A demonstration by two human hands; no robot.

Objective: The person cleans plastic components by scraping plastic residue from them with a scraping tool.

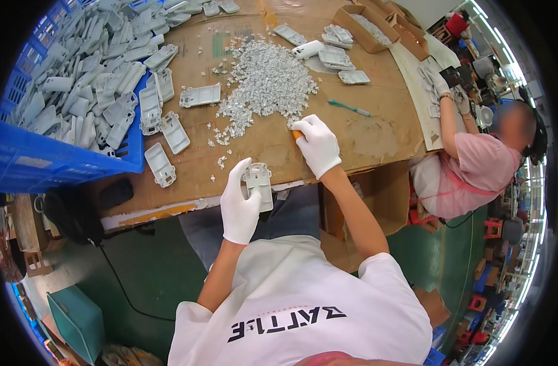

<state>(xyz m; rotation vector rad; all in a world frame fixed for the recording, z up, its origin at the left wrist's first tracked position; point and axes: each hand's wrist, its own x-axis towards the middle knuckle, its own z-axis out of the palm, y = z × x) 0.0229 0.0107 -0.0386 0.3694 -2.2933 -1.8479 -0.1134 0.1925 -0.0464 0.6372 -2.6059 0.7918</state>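
In my gloved left hand [241,204] is a pale grey plastic housing [264,189], gripped near the table's front edge with its moulded inner side up. My gloved right hand [318,146] is closed around a tool with an orange handle [298,134]; the rest of that tool is hidden. The tool is at the lower right edge of a spread heap of tiny whitish parts [270,79]. Several similar loose housings [200,96] lie left of the heap. More housings [336,58] are stacked beyond it on the right.
A blue crate [41,168] piled with grey housings [78,85] stands at the left. A green pen [349,108] lies right of the heap. Cardboard boxes [364,27] sit at the far right of the cardboard-covered table [376,134]. A co-worker in pink [480,152] sits at the right.
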